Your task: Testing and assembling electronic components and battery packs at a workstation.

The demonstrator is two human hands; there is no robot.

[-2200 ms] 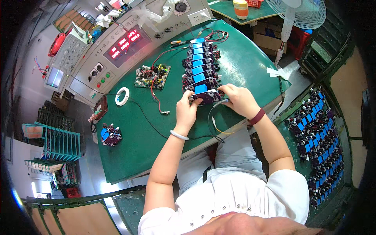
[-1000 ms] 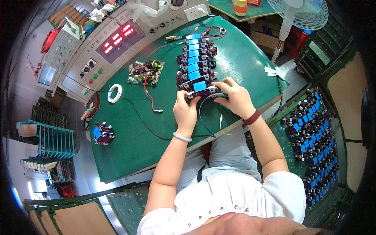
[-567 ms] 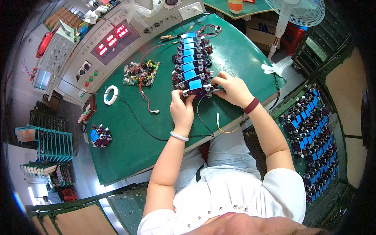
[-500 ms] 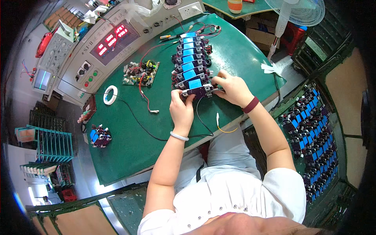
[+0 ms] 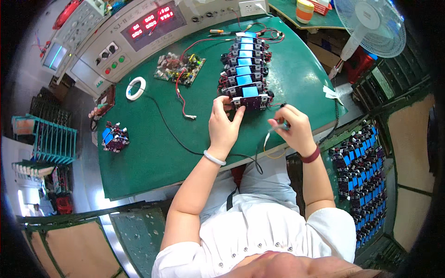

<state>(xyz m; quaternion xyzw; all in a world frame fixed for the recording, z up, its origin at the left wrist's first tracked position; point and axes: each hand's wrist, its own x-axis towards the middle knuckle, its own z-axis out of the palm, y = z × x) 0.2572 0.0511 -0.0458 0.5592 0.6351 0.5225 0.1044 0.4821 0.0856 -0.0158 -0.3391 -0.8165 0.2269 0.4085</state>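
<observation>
A row of blue-topped circuit boards (image 5: pixel 244 61) stretches away across the green bench. My left hand (image 5: pixel 224 127) grips the left side of the nearest circuit board (image 5: pixel 251 102), its thumb on the near face and fingers behind the edge. To the right of that board and apart from it, my right hand (image 5: pixel 296 129) is closed round a slim grey test probe (image 5: pixel 282 125), partly hidden by the fingers. A white clip (image 5: pixel 266 138) with a thin yellow wire hangs beside this hand. The black cable (image 5: pixel 185 149) runs over the bench toward its front edge.
Left of the row lie an open circuit board (image 5: pixel 180 69), a red lead (image 5: pixel 184 105) and a white ring (image 5: pixel 136 88). A small board stack (image 5: pixel 114 137) sits far left. Behind stands a test console (image 5: pixel 153 28); more boards (image 5: pixel 364 171) fill a right-hand rack, below a fan (image 5: pixel 368 23).
My right hand has drawn back from the nearest board, to the right and toward me, with the test probe. My left hand stays on that board. The whole view has shifted slightly.
</observation>
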